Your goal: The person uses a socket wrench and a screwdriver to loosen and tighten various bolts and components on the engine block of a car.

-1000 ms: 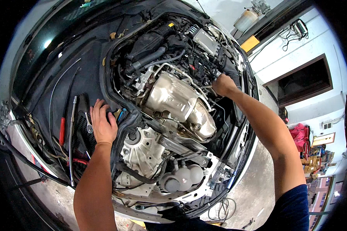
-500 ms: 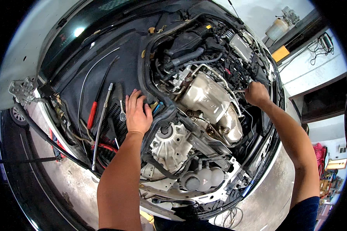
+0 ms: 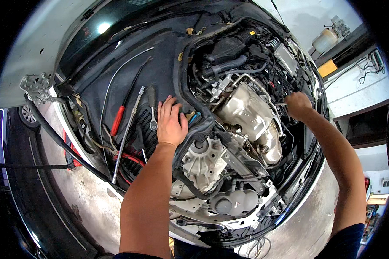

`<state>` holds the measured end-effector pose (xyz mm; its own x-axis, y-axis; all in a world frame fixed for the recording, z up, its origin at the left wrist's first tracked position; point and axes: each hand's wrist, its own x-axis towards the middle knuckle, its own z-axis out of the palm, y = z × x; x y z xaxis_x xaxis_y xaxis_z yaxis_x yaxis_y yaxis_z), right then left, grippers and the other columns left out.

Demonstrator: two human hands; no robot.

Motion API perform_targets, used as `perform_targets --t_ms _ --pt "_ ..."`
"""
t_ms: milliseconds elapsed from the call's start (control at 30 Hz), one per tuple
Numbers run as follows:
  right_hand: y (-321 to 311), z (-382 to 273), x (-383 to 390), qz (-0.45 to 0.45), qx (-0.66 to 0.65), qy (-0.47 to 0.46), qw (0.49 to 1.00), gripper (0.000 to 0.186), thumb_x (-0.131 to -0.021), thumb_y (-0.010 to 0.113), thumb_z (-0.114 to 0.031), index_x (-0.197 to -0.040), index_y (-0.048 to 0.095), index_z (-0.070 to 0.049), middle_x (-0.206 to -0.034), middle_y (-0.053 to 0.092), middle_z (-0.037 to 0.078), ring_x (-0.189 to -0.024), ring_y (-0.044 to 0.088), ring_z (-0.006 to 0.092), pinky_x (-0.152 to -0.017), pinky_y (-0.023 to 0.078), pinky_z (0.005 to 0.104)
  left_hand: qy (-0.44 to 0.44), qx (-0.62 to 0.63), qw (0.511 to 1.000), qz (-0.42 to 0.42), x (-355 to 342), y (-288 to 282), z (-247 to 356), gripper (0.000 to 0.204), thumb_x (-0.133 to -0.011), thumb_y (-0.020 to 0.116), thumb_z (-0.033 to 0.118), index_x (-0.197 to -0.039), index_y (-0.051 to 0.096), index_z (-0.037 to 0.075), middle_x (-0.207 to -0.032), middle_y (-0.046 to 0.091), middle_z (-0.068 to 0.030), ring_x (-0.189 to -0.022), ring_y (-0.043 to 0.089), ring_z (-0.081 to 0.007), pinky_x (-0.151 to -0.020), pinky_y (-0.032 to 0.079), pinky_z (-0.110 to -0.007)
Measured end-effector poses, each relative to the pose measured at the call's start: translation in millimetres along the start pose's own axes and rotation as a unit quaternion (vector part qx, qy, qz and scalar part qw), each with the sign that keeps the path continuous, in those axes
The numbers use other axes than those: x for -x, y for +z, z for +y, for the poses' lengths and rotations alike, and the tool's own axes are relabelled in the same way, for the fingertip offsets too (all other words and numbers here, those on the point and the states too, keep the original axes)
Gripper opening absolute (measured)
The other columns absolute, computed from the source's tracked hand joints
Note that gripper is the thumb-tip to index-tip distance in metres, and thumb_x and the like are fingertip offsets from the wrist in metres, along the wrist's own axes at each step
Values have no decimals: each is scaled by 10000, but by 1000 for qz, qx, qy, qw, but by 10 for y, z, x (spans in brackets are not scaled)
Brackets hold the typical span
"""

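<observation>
My left hand (image 3: 172, 123) lies flat, fingers stretched out, on the black cowl panel (image 3: 129, 69) beside a ratchet (image 3: 152, 110) and the rubber seal along the engine bay. My right hand (image 3: 299, 106) is closed in a fist at the far right side of the engine, by the black hoses and wiring. A short silver shaft (image 3: 282, 104) shows at the fist's left side; the fingers hide what they grip. Between my hands sits a shiny metal heat shield (image 3: 244, 110) over a silver exhaust pipe (image 3: 272, 146).
Left of my left hand lie a red-handled pry tool (image 3: 118, 121), a long extension bar (image 3: 129, 134) and a thin curved rod (image 3: 110, 88). Nearer are a cast strut tower (image 3: 203, 162) and a white fluid reservoir (image 3: 235, 202). Another ratchet (image 3: 194, 223) rests at the front edge.
The whole view has shifted, so the car sits further right in the picture. Both hands keep about the same places on the car.
</observation>
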<state>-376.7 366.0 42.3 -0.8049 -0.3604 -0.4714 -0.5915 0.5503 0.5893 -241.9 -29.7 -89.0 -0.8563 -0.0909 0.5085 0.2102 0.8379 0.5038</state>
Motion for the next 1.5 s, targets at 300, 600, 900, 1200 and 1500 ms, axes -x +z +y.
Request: perform_targets --t_ms 300,600,900,1200,1500 --pt "52 25 225 88 -264 97 956 225 -820 592 -183 -899 622 26 -834 659 239 -815 671 376 -703 524 461 -4 -7 1000 -19 -14 -49 -62 260 -823 540 85 -1069 558 2 -1262 488 -186 -1301 391 -357 -1135 230 -533" --pt "873 396 40 8 -522 408 749 350 -858 597 -285 -1051 539 2 -827 657 220 -812 655 421 -701 510 459 1 46 998 -34 -74 -11 32 288 -809 538 100 -1086 552 20 -1255 480 -183 -1313 376 -355 -1135 210 -536" --pt "-68 -46 24 10 -229 279 933 225 -869 566 -199 -976 619 -8 -921 661 236 -891 637 415 -775 515 484 -26 59 997 -43 -50 -33 -27 274 -809 542 117 -1068 581 34 -1260 485 -170 -1318 373 -350 -1132 210 -542" --pt "-219 -132 0 98 -212 152 961 162 -863 538 -137 -939 619 -19 -882 661 234 -827 623 442 -718 504 493 -22 56 998 -30 -40 -34 -106 274 -800 552 107 -1063 577 36 -1245 495 -174 -1310 385 -352 -1133 217 -542" --pt "143 -42 -33 94 -412 288 859 285 -829 630 -234 -1018 605 -21 -962 653 241 -945 633 399 -802 495 463 -13 59 998 -33 -60 -83 -128 278 -805 545 117 -1068 585 35 -1229 498 -177 -1304 391 -350 -1135 207 -549"
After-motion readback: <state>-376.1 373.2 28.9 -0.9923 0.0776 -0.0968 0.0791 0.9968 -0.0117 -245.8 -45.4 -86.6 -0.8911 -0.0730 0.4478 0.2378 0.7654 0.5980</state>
